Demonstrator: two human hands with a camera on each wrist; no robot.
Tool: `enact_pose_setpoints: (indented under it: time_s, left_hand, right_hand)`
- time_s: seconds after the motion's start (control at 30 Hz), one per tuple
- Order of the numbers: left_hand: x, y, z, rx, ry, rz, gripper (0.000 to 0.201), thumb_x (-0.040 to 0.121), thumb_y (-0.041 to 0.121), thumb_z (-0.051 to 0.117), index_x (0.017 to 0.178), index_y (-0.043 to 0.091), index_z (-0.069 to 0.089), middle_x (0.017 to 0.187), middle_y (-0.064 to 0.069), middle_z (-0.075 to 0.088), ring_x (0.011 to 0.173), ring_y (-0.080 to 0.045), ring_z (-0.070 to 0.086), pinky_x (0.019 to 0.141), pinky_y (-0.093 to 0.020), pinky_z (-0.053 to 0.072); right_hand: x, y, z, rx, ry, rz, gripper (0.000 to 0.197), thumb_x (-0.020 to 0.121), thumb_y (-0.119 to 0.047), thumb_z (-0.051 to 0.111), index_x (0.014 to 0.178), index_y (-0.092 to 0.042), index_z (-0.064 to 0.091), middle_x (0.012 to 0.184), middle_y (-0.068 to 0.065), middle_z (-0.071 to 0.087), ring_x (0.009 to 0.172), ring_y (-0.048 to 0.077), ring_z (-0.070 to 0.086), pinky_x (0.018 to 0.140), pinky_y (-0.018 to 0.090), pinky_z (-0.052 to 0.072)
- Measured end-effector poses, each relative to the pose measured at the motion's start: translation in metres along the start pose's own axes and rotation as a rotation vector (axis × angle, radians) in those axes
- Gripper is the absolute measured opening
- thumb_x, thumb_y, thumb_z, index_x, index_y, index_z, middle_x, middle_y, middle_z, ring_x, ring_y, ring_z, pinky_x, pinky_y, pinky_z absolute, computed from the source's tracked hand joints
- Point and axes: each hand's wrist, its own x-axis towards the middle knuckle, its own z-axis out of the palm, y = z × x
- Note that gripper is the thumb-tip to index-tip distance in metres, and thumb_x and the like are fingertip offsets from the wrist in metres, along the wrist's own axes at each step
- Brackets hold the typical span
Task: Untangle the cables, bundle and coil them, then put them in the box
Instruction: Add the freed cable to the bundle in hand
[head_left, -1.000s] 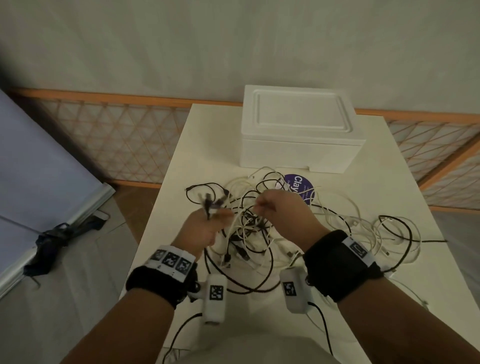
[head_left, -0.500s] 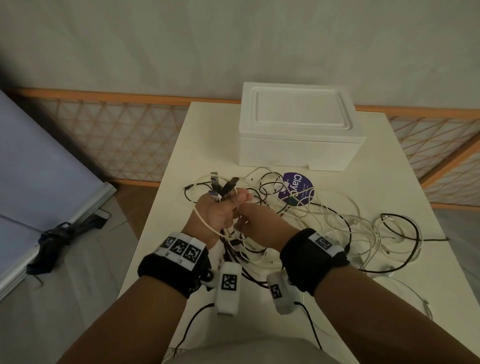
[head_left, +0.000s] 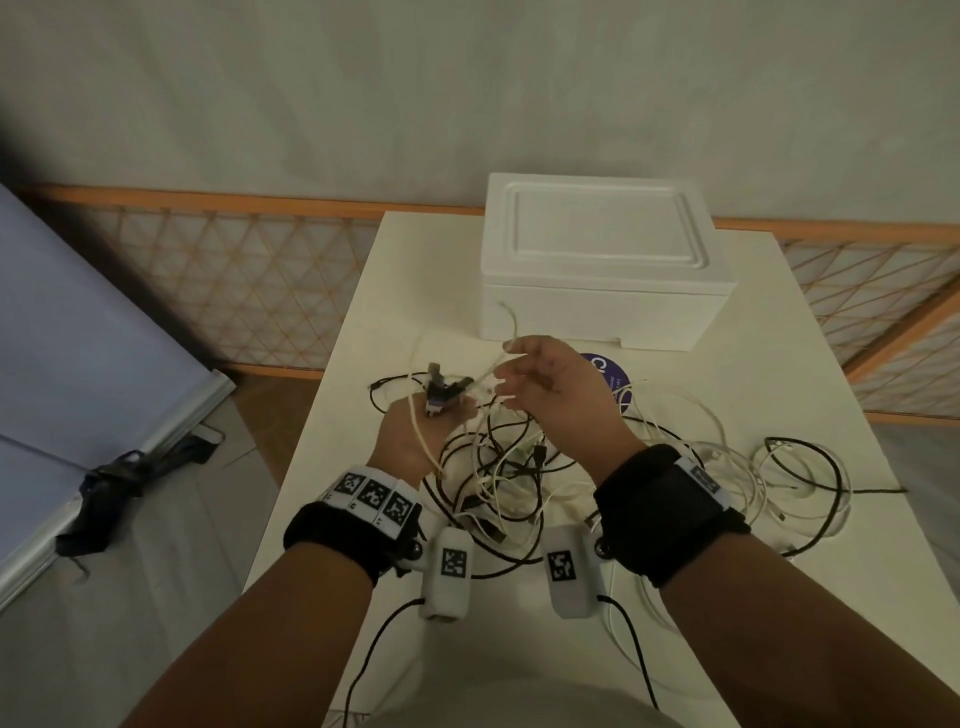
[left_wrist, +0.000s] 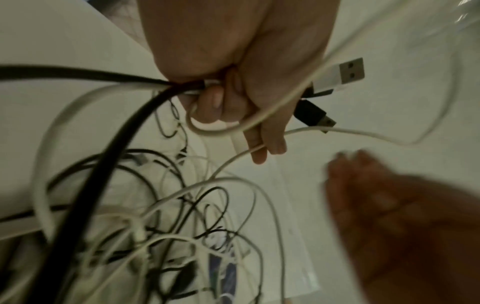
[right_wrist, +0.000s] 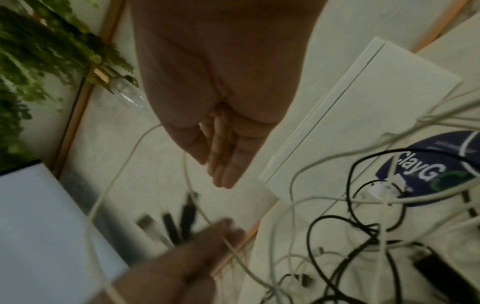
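the left hand (head_left: 410, 441) was held raised over the near left part of the tangle of cables (head_left: 498, 467), its fingers curled round a bunch of cable ends; a white usb plug (left_wrist: 337, 75) and a black plug (left_wrist: 313, 115) stuck out past the knuckles in the left wrist view, and a white cable (left_wrist: 221, 131) was looped round the fingers. the right hand (head_left: 556, 389) was seen above the far side of the tangle, fingers loosely spread and gripping nothing, with thin white strands just beside the fingertips; whether they were touched could not be told. the tangle itself, black and white cables mixed, was spread on the white table (head_left: 810, 364), with more loops trailing to its right. the white foam box (head_left: 597, 270) stood behind the tangle at the far end of the table, its lid on. a round dark blue sticker (head_left: 608, 374) lay between the tangle and the box, partly covered by the right hand.
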Motion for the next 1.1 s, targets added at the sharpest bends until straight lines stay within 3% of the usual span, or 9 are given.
enact_pose_setpoints:
  time_s: [0.1, 0.23, 0.37, 0.53, 0.63, 0.77, 0.9, 0.97, 1.1]
  left_hand:
    - [-0.003, 0.022, -0.003, -0.152, -0.014, 0.065, 0.017, 0.078, 0.011, 0.077, 0.068, 0.024, 0.073, 0.061, 0.01, 0.068, 0.055, 0.002, 0.059, 0.06, -0.022, 0.044]
    - [-0.006, 0.04, -0.005, -0.324, -0.021, 0.115, 0.019, 0.076, 0.001, 0.075, 0.07, 0.018, 0.074, 0.084, -0.002, 0.075, 0.09, -0.021, 0.07, 0.077, -0.026, 0.052]
    - [-0.005, 0.028, -0.011, -0.332, -0.06, 0.117, 0.028, 0.068, 0.007, 0.082, 0.093, 0.015, 0.072, 0.1, -0.002, 0.073, 0.096, -0.014, 0.068, 0.085, -0.031, 0.053]
    - [-0.009, 0.017, -0.005, -0.325, -0.105, -0.028, 0.041, 0.078, -0.012, 0.067, 0.115, 0.005, 0.063, 0.106, -0.004, 0.068, 0.072, -0.006, 0.062, 0.045, -0.008, 0.04]
    - [-0.009, 0.014, 0.004, -0.21, -0.166, 0.0, 0.03, 0.079, -0.008, 0.069, 0.103, 0.011, 0.068, 0.097, -0.002, 0.07, 0.066, 0.002, 0.064, 0.055, -0.013, 0.046]
    - [-0.004, 0.016, 0.012, -0.072, -0.177, 0.049, 0.013, 0.078, 0.009, 0.076, 0.085, 0.019, 0.072, 0.089, -0.005, 0.072, 0.087, -0.016, 0.066, 0.088, -0.037, 0.053]
    - [-0.003, 0.023, 0.008, -0.187, -0.138, 0.073, 0.013, 0.082, 0.001, 0.07, 0.08, 0.013, 0.073, 0.087, -0.008, 0.072, 0.087, -0.019, 0.068, 0.092, -0.036, 0.052]
    - [-0.003, 0.029, 0.004, -0.233, -0.094, 0.101, 0.015, 0.081, 0.003, 0.072, 0.075, 0.016, 0.073, 0.088, -0.007, 0.073, 0.087, -0.017, 0.069, 0.085, -0.03, 0.053]
    - [-0.004, 0.04, 0.001, -0.37, -0.079, 0.083, 0.007, 0.084, 0.0, 0.067, 0.081, 0.004, 0.061, 0.089, -0.006, 0.069, 0.057, 0.0, 0.062, 0.045, -0.01, 0.039]
  right_hand:
    - [0.003, 0.016, 0.004, -0.436, -0.172, 0.027, 0.032, 0.086, -0.01, 0.062, 0.116, -0.02, 0.058, 0.101, -0.006, 0.064, 0.087, 0.01, 0.065, 0.078, 0.027, 0.054]
    - [0.004, 0.025, 0.019, -0.725, -0.29, -0.068, 0.018, 0.089, -0.025, 0.062, 0.099, -0.011, 0.066, 0.094, 0.0, 0.062, 0.085, 0.014, 0.057, 0.077, 0.027, 0.044]
    - [0.008, 0.023, 0.017, -0.693, -0.137, -0.215, 0.022, 0.092, -0.023, 0.059, 0.091, -0.005, 0.071, 0.101, 0.006, 0.053, 0.087, 0.007, 0.045, 0.079, 0.014, 0.033]
    - [0.008, -0.002, 0.007, -0.628, -0.083, -0.128, 0.027, 0.094, -0.031, 0.054, 0.093, -0.006, 0.066, 0.082, 0.01, 0.063, 0.076, 0.021, 0.059, 0.074, 0.034, 0.048]
    - [0.005, -0.017, 0.006, -0.333, -0.029, -0.094, 0.015, 0.094, -0.023, 0.056, 0.088, -0.011, 0.064, 0.072, 0.007, 0.066, 0.062, 0.017, 0.063, 0.064, 0.029, 0.056]
    - [0.006, -0.027, 0.005, -0.053, -0.016, -0.063, 0.014, 0.094, -0.019, 0.057, 0.084, -0.01, 0.061, 0.072, 0.004, 0.064, 0.058, 0.016, 0.063, 0.059, 0.033, 0.058]
    - [0.01, -0.016, 0.0, 0.101, 0.073, -0.007, 0.006, 0.094, -0.012, 0.056, 0.095, -0.011, 0.062, 0.088, 0.002, 0.062, 0.07, 0.013, 0.062, 0.064, 0.031, 0.057]
    - [0.011, -0.005, -0.004, 0.038, 0.087, 0.044, 0.014, 0.089, -0.004, 0.056, 0.093, -0.015, 0.063, 0.089, -0.003, 0.062, 0.074, 0.013, 0.062, 0.067, 0.027, 0.054]
    - [0.008, 0.008, 0.0, -0.581, -0.142, -0.016, 0.024, 0.085, -0.013, 0.063, 0.108, -0.022, 0.065, 0.089, -0.02, 0.053, 0.074, -0.001, 0.055, 0.061, 0.003, 0.038]
